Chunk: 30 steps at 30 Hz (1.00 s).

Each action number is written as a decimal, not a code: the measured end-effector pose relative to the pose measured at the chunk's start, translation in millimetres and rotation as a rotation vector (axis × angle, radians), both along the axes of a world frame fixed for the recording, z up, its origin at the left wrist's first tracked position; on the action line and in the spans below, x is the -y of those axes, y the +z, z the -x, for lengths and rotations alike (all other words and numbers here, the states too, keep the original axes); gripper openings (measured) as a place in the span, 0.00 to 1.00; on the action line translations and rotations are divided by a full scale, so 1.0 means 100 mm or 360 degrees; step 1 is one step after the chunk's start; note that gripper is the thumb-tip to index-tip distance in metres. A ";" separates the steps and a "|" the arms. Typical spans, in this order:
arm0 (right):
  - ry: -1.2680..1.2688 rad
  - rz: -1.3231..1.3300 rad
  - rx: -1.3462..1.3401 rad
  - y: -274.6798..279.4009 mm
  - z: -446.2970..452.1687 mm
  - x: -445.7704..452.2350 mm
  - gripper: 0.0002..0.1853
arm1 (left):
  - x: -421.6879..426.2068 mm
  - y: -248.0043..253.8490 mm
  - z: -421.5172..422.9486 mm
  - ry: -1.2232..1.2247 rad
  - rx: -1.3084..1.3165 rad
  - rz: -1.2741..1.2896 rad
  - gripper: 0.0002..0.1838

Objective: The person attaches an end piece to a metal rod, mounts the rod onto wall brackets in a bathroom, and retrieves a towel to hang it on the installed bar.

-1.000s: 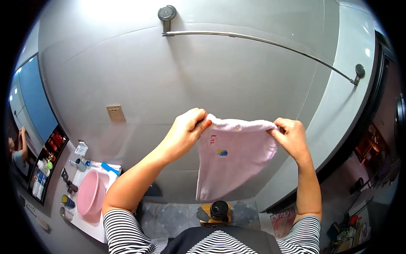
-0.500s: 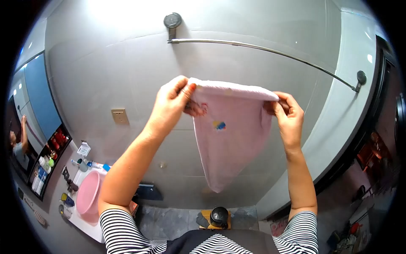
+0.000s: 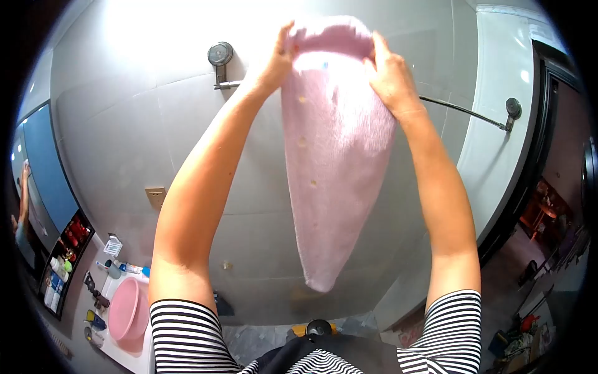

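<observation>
A pale pink towel [image 3: 336, 143] hangs from my two raised hands and narrows to a rounded tip low down. My left hand [image 3: 273, 65] is closed on its upper left edge. At the upper right edge, my right hand [image 3: 391, 78] grips the cloth. Between them the top of the towel is folded over and bows upward. Small yellowish spots run down its left side. Behind the cloth passes a thin metal towel rail [image 3: 464, 111], its middle hidden by the towel and my arms.
Dark round mounts hold the rail, one at left [image 3: 220, 55] and one at right [image 3: 512, 107]. Low on the left, a pink basin [image 3: 129, 308] sits on the washstand beside toiletries. A wall socket [image 3: 156, 197] is partly behind my left arm. A doorway [image 3: 560, 156] opens at right.
Both hands have risen with the towel, to the rail's height and above. The towel has turned, so its colourful print gives way to a spotted face, and it now covers part of the rail.
</observation>
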State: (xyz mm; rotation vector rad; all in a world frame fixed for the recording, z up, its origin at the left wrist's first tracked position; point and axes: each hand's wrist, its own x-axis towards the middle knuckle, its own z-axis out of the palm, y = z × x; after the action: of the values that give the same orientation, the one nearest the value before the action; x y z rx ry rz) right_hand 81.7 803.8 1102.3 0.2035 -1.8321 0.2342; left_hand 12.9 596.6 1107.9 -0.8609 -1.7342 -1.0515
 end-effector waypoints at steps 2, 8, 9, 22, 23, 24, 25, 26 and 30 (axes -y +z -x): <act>-0.0175 -0.0108 0.0349 -0.02 0.02 -0.12 0.19 | -0.06 -0.08 0.18 0.0234 -0.0105 0.0185 0.15; 0.0039 -0.0059 0.0867 0.06 -0.02 -0.28 0.21 | -0.04 -0.19 0.05 0.0069 -0.0030 0.0463 0.09; 0.0040 -0.0057 0.0865 0.08 0.02 -0.31 0.21 | -0.04 -0.19 0.06 0.0104 -0.0192 0.0527 0.09; -0.0310 0.0236 0.0167 -0.51 -0.41 -0.38 0.17 | 0.26 -1.00 -0.14 -0.0670 0.1011 -0.0103 0.21; -0.0301 0.0227 0.0172 -0.65 -0.36 -0.44 0.17 | 0.22 -1.01 -0.19 -0.0765 0.1136 -0.0094 0.21; -0.0027 0.0449 0.0224 -0.79 -0.28 -0.50 0.18 | 0.21 -1.02 -0.16 -0.0915 0.1219 -0.0033 0.20; 0.0247 0.0671 0.0277 -0.88 -0.23 -0.55 0.18 | 0.18 -0.99 -0.15 -0.0911 0.1270 0.0008 0.19; 0.0254 0.0661 0.0279 -0.90 -0.26 -0.53 0.18 | 0.15 -0.96 -0.15 -0.0906 0.1318 0.0049 0.18; 0.1210 0.0904 0.0312 -0.82 -0.24 -0.38 0.09 | 0.19 -0.82 -0.24 -0.1002 0.1273 0.0045 0.17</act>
State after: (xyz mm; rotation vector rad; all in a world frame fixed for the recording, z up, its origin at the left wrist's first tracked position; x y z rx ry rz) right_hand 106.0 841.6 1020.1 0.4799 -1.7263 1.3196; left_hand 36.9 577.7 1026.4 -1.1333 -2.1672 -1.9943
